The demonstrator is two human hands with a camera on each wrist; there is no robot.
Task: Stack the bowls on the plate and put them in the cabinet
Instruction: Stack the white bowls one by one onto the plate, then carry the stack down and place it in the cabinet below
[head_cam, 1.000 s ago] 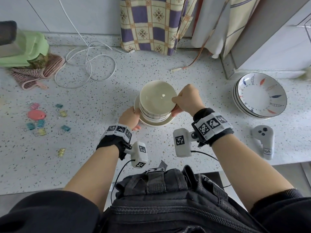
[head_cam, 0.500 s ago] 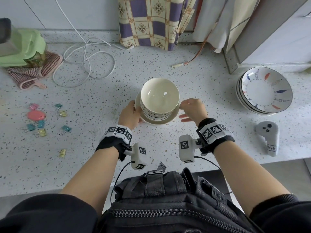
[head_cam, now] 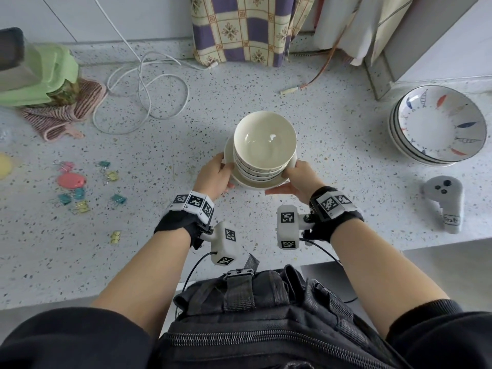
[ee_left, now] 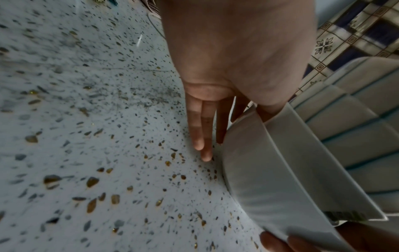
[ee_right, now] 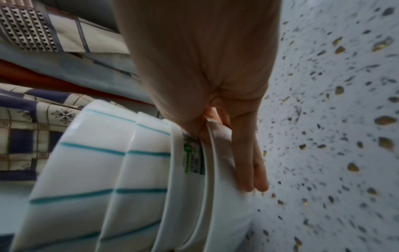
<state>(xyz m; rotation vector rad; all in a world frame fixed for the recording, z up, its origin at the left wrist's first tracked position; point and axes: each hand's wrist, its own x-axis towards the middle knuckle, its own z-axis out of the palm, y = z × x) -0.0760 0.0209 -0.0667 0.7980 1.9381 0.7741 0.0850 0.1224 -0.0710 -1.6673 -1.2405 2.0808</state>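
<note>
Several cream bowls [head_cam: 265,139] with teal stripes sit nested on a cream plate [head_cam: 253,184] in the middle of the speckled counter. My left hand [head_cam: 215,177] holds the plate's left rim, thumb on top and fingers underneath. My right hand [head_cam: 298,179] grips the right rim the same way. In the left wrist view straight fingers [ee_left: 200,136] lie below the plate [ee_left: 270,170], with the bowls [ee_left: 356,119] above it. The right wrist view shows fingers [ee_right: 248,162] along the plate's underside [ee_right: 224,196] and the striped bowls [ee_right: 86,170] beside them.
A stack of fish-patterned dishes [head_cam: 439,126] stands at the right, with a grey controller [head_cam: 444,203] in front of it. Binder clips [head_cam: 80,193], a white cable [head_cam: 143,83] and a striped cloth [head_cam: 66,110] lie to the left. A checked curtain [head_cam: 239,27] hangs behind.
My right hand left the top bowl's rim, dropped beside the plate and now grips its right edge. My left hand stayed on the left edge. The stack looks slightly closer to the camera.
</note>
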